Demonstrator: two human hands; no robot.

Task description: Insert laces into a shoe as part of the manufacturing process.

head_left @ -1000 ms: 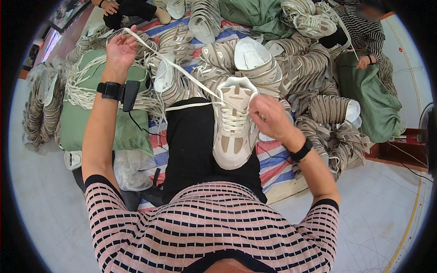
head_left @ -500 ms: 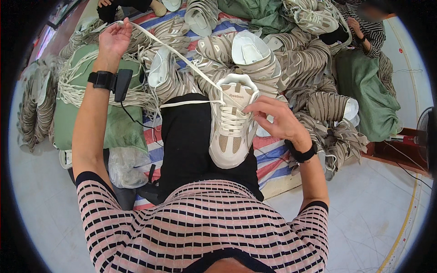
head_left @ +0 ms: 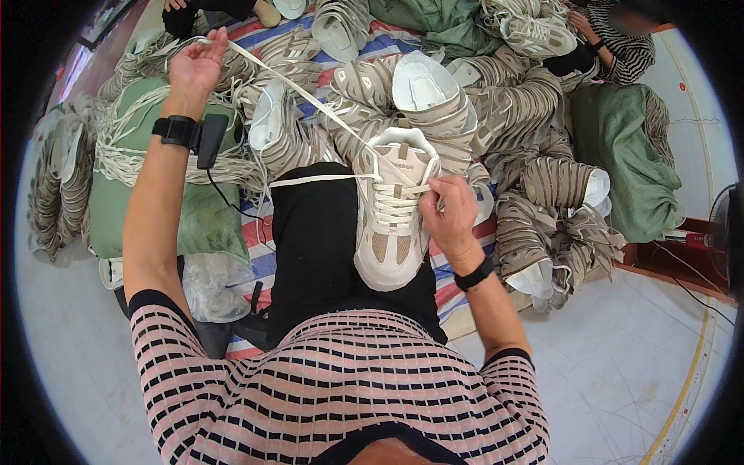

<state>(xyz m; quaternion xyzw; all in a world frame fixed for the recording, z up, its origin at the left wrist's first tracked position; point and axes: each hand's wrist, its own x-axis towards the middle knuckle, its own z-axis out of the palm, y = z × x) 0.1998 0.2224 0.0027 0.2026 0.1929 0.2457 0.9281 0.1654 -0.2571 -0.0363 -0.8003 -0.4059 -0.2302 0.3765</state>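
A beige and white sneaker (head_left: pixel 392 260) rests on my black-trousered lap, toe toward me. Its cream shoelace (head_left: pixel 310 98) runs taut from the upper eyelets up to my left hand (head_left: pixel 197 68), which is raised at the far left with the fingers curled around it. Another length of lace stretches left from the shoe over my knee. At the sneaker's right eyelet edge, my right hand (head_left: pixel 451 213) is closed in a pinch on the lace where it crosses the tongue. The fingertips touch the upper there.
Stacks of beige shoe uppers (head_left: pixel 515 112) cover a striped sheet (head_left: pixel 263 232) ahead. A bundle of cream laces (head_left: pixel 128 139) lies on a green sack (head_left: pixel 124 209) at left. Another green sack (head_left: pixel 620 159) stands at right. A person in a striped top (head_left: pixel 632 50) sits far right.
My right hand has moved in against the shoe's right edge and closed from loosely spread fingers into a pinch on the lace. My left hand still holds its lace taut, slightly higher.
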